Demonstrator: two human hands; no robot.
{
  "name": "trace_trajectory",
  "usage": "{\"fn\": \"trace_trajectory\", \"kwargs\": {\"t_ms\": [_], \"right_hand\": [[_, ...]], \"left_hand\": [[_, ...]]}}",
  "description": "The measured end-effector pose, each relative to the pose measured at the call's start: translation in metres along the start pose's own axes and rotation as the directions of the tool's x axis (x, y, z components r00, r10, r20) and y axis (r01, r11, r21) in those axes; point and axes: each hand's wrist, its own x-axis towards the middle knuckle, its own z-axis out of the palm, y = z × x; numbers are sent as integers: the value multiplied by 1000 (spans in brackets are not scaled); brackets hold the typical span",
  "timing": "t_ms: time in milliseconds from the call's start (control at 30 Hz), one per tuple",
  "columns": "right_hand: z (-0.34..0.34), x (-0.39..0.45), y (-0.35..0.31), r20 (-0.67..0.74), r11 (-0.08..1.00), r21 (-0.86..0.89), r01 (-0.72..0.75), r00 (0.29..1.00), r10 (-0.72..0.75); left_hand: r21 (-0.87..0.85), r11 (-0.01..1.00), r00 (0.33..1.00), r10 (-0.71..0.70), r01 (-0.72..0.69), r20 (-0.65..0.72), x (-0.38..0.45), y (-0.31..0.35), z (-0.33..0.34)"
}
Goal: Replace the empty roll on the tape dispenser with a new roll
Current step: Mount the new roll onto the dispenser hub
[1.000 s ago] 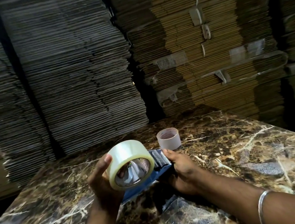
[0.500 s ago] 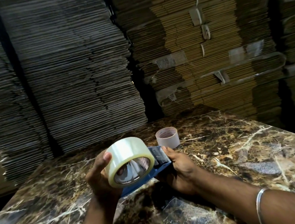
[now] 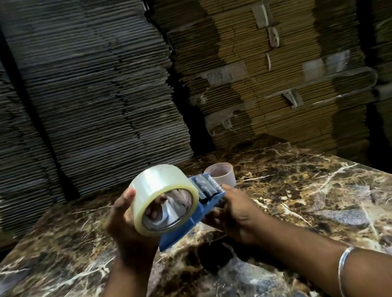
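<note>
Two bare forearms reach up from the bottom of the frame over a glossy brown marble-patterned tabletop [image 3: 319, 195]; the one at lower right wears a thin silver bangle [image 3: 344, 266]. Just left of centre, the left hand [image 3: 128, 230] grasps a full roll of clear packing tape [image 3: 164, 199], thumb on the outer face and fingertips visible through the hollow core. Touching the roll on its right side is a blue plastic handheld tape dispenser [image 3: 198, 217], held from below by the right hand [image 3: 237, 214], whose fingers curl around its body. The roll appears to be meeting the dispenser's hub, though whether it is fully seated cannot be told. Just behind the dispenser, standing on the table at centre, is the empty pale cardboard tape core [image 3: 220, 173].

The new roll looks light and rigid, with a smooth, somewhat slippery surface; gripping it across its width, as now, seems the surest hold. The toothed cutter at the dispenser's far end is probably sharp and best avoided.

Across the upper frame rise tall stacks of flattened corrugated cardboard [image 3: 98, 86]. No brand, label or writing can be read anywhere.
</note>
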Motion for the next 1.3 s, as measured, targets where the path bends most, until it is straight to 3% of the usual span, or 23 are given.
{"fn": "trace_trajectory", "kwargs": {"t_ms": [67, 167, 267, 333, 433, 633, 800, 1167, 1300], "right_hand": [[-5, 2, -6, -103, 973, -196, 120, 985, -142], [-12, 1, -13, -127, 854, -465, 231, 938, -323], [-20, 4, -8, -92, 638, -753, 159, 935, -342], [-27, 12, -5, -90, 508, -856, 93, 942, -324], [-36, 26, -1, -93, 413, -911, 19, 964, -250], [-43, 31, 1, -95, 247, -969, -26, 958, -270], [-42, 33, 0, -5, -72, -997, -33, 931, -365], [-41, 32, -8, 51, -135, -991, -6, 910, -412], [-48, 34, -16, -20, -72, -996, -57, 903, -430]], "left_hand": [[-65, 994, 991, 90, -84, 102, 0, 2, 4], [-115, 986, 985, 133, -120, 114, 5, 1, 2], [-119, 989, 990, 101, -90, 94, 6, 3, -3], [-86, 994, 995, 80, -74, 63, 5, 1, -2], [-72, 994, 997, 76, -77, -10, 3, -1, 1], [-53, 999, 1000, 7, -8, -19, -2, -1, 6], [-53, 999, 1000, -14, 13, -11, -4, 1, 6], [-31, 999, 1000, -25, 25, -7, -4, -2, 8], [-34, 999, 999, -41, 41, 9, -5, -2, 10]]}}
